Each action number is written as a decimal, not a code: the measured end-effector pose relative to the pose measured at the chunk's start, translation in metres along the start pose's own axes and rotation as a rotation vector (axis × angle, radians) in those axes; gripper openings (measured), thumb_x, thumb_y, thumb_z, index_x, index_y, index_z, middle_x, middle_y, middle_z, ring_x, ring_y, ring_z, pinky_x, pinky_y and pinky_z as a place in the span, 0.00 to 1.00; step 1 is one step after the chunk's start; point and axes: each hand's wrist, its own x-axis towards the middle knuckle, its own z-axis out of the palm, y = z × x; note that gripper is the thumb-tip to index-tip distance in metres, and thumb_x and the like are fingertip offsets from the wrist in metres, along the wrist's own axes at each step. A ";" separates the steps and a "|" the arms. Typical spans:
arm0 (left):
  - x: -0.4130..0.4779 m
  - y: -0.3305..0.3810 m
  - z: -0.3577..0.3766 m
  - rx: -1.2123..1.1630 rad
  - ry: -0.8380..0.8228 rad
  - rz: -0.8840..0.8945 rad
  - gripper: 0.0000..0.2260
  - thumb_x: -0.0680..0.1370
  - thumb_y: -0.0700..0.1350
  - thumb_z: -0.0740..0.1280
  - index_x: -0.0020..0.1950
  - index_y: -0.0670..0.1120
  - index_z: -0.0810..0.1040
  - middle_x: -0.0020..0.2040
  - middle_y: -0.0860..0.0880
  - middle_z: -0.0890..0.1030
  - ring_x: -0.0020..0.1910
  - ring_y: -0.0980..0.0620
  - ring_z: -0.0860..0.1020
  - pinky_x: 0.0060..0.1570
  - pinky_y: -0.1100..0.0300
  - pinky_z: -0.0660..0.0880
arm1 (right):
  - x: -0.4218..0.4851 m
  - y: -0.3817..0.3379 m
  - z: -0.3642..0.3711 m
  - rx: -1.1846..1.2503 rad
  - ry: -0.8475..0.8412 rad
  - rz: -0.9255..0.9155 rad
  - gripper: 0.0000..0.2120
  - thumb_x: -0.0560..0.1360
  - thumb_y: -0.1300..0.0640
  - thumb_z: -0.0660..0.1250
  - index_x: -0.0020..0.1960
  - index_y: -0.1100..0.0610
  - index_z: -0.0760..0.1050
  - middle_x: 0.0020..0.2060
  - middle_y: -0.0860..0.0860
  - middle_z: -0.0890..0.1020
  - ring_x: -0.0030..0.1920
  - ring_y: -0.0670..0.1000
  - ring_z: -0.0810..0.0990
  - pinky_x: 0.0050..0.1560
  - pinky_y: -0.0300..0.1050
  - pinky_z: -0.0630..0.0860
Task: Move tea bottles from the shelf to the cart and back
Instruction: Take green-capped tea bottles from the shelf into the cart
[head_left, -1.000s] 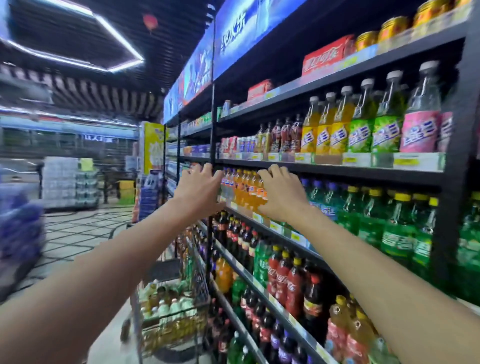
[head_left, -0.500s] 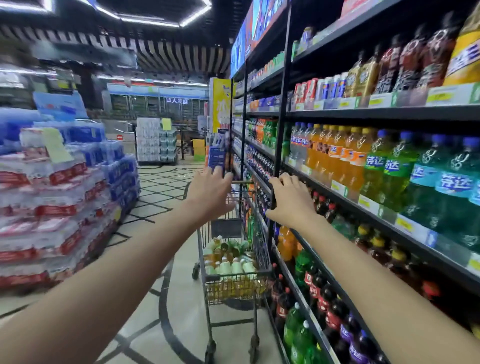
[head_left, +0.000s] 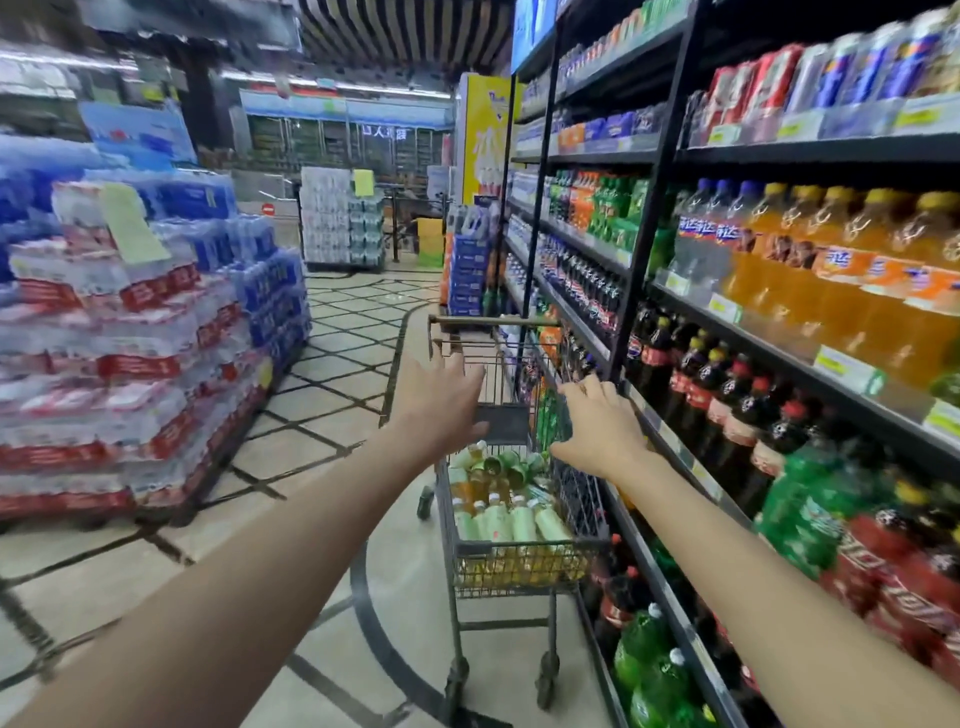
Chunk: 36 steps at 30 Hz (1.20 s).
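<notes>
A wire shopping cart (head_left: 524, 587) stands in the aisle beside the drinks shelf (head_left: 769, 343). In its basket lie several tea bottles (head_left: 498, 519) with pale green labels and white caps. My left hand (head_left: 441, 405) hovers above the cart's far end, fingers spread, holding nothing. My right hand (head_left: 597, 426) hangs over the cart's right rim close to the shelf edge, fingers loosely bent and empty. Both arms stretch forward from the bottom of the view.
The shelf on the right carries orange soda (head_left: 841, 270), cola (head_left: 727, 405) and green bottles (head_left: 800, 509). Stacked packs of bottled water (head_left: 130, 338) fill the left side. Tiled floor (head_left: 337, 374) runs between them toward more pallets at the back.
My view has swung down and left from the shelf toward the cart. Both hands have dropped from the shelf's height to just above the cart, still empty.
</notes>
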 end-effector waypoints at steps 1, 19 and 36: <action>0.011 -0.009 0.010 -0.015 -0.003 0.008 0.33 0.75 0.64 0.66 0.73 0.47 0.65 0.69 0.43 0.72 0.67 0.42 0.71 0.64 0.42 0.72 | 0.013 -0.005 0.007 -0.003 -0.010 0.013 0.36 0.73 0.44 0.70 0.75 0.54 0.61 0.72 0.57 0.65 0.72 0.59 0.63 0.70 0.54 0.65; 0.157 -0.134 0.157 -0.093 -0.152 0.171 0.30 0.77 0.62 0.66 0.72 0.46 0.66 0.66 0.43 0.72 0.65 0.42 0.71 0.62 0.46 0.70 | 0.179 -0.074 0.107 -0.016 -0.136 0.210 0.35 0.74 0.43 0.70 0.75 0.54 0.62 0.70 0.56 0.67 0.72 0.59 0.64 0.69 0.54 0.66; 0.321 -0.090 0.288 -0.111 -0.354 0.335 0.31 0.77 0.61 0.66 0.74 0.46 0.64 0.69 0.42 0.69 0.68 0.40 0.69 0.65 0.43 0.70 | 0.354 -0.033 0.231 0.109 -0.328 0.305 0.36 0.75 0.46 0.70 0.77 0.55 0.59 0.72 0.56 0.65 0.72 0.58 0.63 0.69 0.54 0.66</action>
